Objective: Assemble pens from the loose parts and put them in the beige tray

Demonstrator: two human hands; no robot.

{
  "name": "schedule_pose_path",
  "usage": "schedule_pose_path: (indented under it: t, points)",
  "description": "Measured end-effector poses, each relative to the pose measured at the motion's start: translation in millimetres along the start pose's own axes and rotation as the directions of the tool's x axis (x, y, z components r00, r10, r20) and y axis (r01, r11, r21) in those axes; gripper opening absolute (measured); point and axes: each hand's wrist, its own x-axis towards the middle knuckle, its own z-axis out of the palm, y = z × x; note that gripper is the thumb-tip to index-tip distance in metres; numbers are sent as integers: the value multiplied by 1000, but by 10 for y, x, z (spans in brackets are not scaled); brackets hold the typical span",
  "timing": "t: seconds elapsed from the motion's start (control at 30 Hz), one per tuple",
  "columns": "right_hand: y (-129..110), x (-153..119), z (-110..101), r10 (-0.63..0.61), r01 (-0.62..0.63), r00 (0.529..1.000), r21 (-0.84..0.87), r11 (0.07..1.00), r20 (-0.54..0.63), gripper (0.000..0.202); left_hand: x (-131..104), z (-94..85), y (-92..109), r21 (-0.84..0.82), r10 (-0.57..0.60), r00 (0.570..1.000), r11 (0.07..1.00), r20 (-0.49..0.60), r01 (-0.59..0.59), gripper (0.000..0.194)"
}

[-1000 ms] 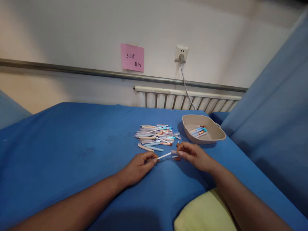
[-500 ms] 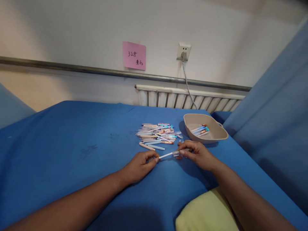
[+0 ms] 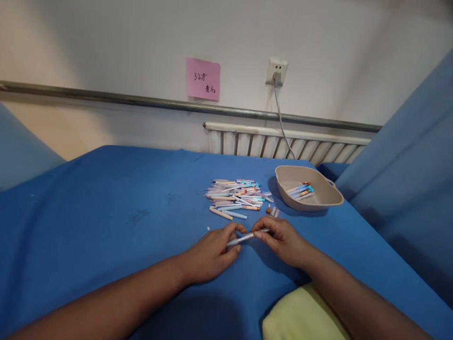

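A pale, slim pen lies between my two hands just above the blue cloth. My left hand has its thumb and fingers around the left end, and my right hand pinches the right end, whose tip is partly hidden by the fingers. Beyond them spreads a pile of pen parts in white, peach, blue and grey. A few small brown and clear pieces sit behind my right hand. To the right, a beige basin contains several pens.
Blue cloth covers the work surface. A small white bit rests near my left hand. Yellow-green fabric is at the front edge. Behind stand a radiator and a plugged-in cable; a blue curtain hangs on the right.
My hands have come closer together. The thin white rod that showed between them is no longer visible; a thicker pen body shows there instead. The view has shifted slightly.
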Motion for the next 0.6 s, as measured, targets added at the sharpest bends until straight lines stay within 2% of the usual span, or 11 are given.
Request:
schedule_pose_path:
  t: [0.1,0.33,0.47,0.6]
  points:
    - [-9,-22,19,-1,1,1000,5,1000,1,2,-16,-3,28,-41,26,999,999,24,-25,31]
    - [-2,-38,50,-47,48,998,-27,998,31,4,-26,23,2,-134,76,996,988,35,-71,29]
    - [0,-45,68,-74,75,997,-52,996,11,4,-32,51,-23,-127,91,996,988,13,-89,30]
    - [6,-56,94,-93,92,996,-77,993,-11,3,-26,74,-44,-66,86,996,994,35,-83,30]
